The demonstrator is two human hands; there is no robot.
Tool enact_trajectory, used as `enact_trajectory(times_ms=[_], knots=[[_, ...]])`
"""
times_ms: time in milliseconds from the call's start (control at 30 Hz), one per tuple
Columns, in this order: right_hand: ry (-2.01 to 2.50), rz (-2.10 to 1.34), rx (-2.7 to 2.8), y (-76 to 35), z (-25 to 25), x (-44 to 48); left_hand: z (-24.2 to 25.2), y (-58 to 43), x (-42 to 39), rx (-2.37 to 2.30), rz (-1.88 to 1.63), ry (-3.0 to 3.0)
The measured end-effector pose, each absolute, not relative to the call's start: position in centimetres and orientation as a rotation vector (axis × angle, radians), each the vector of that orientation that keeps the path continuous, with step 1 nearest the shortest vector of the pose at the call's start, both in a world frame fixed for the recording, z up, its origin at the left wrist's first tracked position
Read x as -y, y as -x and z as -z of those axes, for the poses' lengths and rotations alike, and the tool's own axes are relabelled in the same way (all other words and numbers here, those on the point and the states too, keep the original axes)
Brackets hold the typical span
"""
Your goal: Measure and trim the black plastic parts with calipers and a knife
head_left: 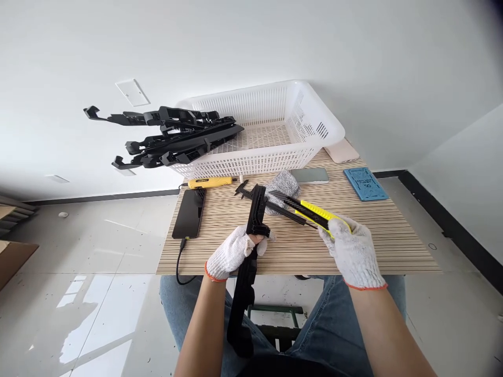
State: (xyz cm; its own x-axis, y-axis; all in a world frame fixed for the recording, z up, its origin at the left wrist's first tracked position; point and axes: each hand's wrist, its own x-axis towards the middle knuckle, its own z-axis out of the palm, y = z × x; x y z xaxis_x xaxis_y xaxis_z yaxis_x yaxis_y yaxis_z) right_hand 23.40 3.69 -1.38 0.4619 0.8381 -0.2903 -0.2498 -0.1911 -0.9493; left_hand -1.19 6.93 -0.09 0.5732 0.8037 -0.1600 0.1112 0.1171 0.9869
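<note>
My left hand point(231, 252), in a white knit glove, is closed around the middle of a long black plastic part point(248, 272). The part runs from the table down over the front edge toward my lap. My right hand point(351, 251), also gloved, grips a yellow and black utility knife point(310, 211) whose tip points left toward the part's upper end. Another thin black plastic piece point(277, 206) lies on the table beneath the knife.
A white slotted basket point(310, 131) stands at the back of the striped wooden table point(393, 241), with several black plastic parts point(173, 139) jutting over its left rim. Also on the table are a yellow tool point(208, 182), a black phone point(189, 212) with a cable, a grey glove point(283, 183), a second phone point(310, 175) and a blue pad point(365, 183).
</note>
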Motion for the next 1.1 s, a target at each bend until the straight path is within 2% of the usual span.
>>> enact_trajectory(times_ms=[100,267,400,533,700,833,1000,1100], knots=[[1.512,-1.239,0.587,-23.32,1.2,-3.69,0.02,1.17,-6.94,-0.843,-0.623,-1.416],[1.459,-1.12,0.395,-23.19,0.78,-3.76,0.05,1.17,-6.9,-0.846,-0.622,-1.371],[1.499,-1.273,0.503,-23.28,0.82,-3.81,0.08,1.14,-6.93,-0.848,-0.624,-1.382],[1.427,-1.109,0.379,-23.26,1.23,-3.85,0.1,1.1,-6.95,-0.855,-0.621,-1.366],[1.511,-1.302,0.505,-23.27,1.24,-3.81,-0.03,1.08,-6.9,-0.848,-0.63,-1.379],[1.462,-1.166,0.404,-23.2,0.81,-3.82,0.07,1.1,-6.89,-0.86,-0.622,-1.358],[1.512,-1.283,0.506,-23.32,0.8,-3.61,0.12,1.09,-6.87,-0.845,-0.639,-1.396],[1.451,-1.115,0.47,-23.44,1.18,-3.56,0.01,1.06,-6.8,-0.865,-0.64,-1.364]])
